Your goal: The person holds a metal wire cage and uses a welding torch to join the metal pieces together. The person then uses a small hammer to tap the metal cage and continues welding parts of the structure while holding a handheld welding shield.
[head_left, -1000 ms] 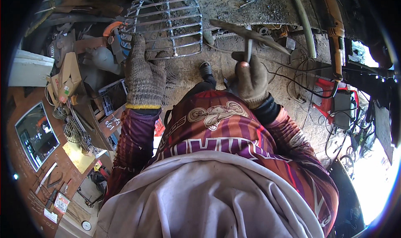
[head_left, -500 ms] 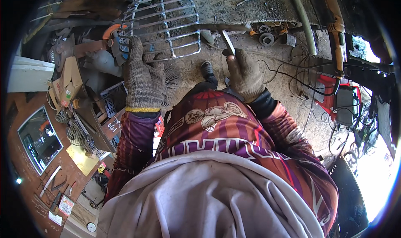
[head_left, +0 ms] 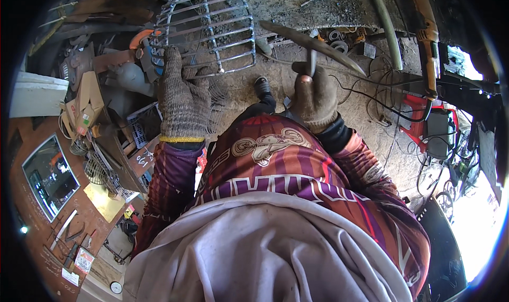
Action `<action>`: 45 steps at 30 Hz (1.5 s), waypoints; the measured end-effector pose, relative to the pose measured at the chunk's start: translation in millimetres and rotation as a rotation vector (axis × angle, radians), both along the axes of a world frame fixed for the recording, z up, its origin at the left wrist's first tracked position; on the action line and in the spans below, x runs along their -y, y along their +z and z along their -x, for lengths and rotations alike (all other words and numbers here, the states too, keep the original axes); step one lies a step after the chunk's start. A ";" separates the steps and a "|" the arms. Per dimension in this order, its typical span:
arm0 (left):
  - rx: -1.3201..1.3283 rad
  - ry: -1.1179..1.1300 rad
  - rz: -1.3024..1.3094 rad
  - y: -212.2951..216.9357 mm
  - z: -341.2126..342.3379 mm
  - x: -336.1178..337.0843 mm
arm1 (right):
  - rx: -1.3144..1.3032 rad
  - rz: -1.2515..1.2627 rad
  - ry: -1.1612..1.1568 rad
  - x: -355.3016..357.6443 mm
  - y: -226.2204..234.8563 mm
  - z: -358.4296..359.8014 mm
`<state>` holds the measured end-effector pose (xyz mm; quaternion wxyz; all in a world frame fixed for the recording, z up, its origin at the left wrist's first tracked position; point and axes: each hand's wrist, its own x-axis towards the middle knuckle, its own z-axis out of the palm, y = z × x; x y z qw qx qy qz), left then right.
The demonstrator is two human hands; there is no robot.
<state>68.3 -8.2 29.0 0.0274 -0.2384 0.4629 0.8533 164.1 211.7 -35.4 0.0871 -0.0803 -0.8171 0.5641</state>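
My left hand (head_left: 184, 98), in a grey-brown knitted glove with a yellow cuff, is closed on the near left corner of a welded metal grille (head_left: 210, 24). The grille has a rounded outline, several cross bars and one lengthwise bar; its near end shows a small weld blob. In my gloved right hand (head_left: 314, 98) is the handle of a chipping hammer, fingers wrapped round it. The chipping hammer's long, narrow head (head_left: 313, 43) points left toward the grille, apart from it by a small gap. Part of the handle is hidden in the glove.
A soot-dark work surface (head_left: 318, 8) lies beyond the grille. On the left stand an angle grinder with an orange guard (head_left: 142, 38), cardboard (head_left: 85, 103) and a brown board (head_left: 37, 196) with hand tools. Black cables (head_left: 382, 103) and a red machine (head_left: 415, 115) are at right.
The chipping hammer has turned in my right hand, its head now slanting down to the right and drawn off the grille's side. My left hand and the grille have barely moved.
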 end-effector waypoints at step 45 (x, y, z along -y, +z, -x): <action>-0.083 -0.005 -0.171 -22.6 20.8 3.6 | 0.071 0.018 -0.003 -10.1 14.5 -1.5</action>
